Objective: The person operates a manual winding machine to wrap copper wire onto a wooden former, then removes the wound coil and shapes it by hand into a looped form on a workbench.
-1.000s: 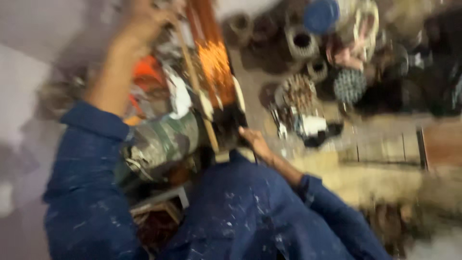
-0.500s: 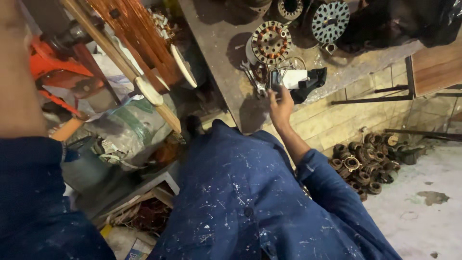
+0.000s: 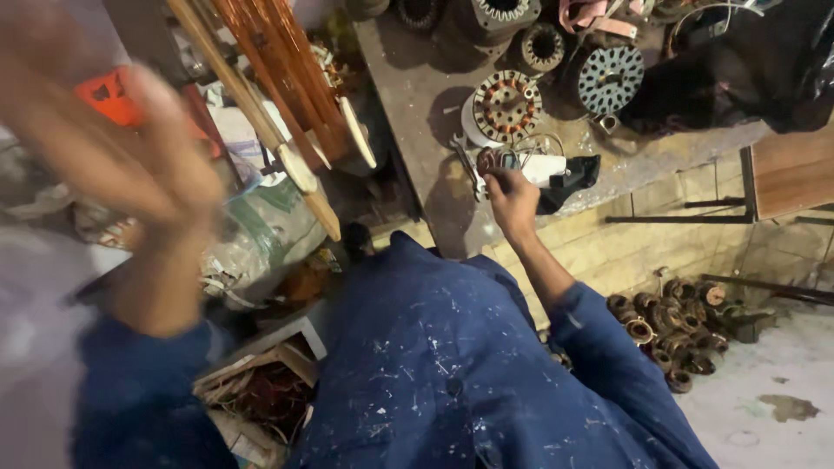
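Raised since: blurred left hand (image 3: 130,165), perhaps empty.

Stators (image 3: 508,106), wooden frame (image 3: 287,104), probably coils (image 3: 673,317)

Workbench (image 3: 417,104) (motor stators (image 3: 506,106) on it)

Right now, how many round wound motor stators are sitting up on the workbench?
5 at least: a copper-wound stator just beyond the right hand, a grey-wound stator to its right, a small dark one, and two cut off at the top edge. Others may be hidden.
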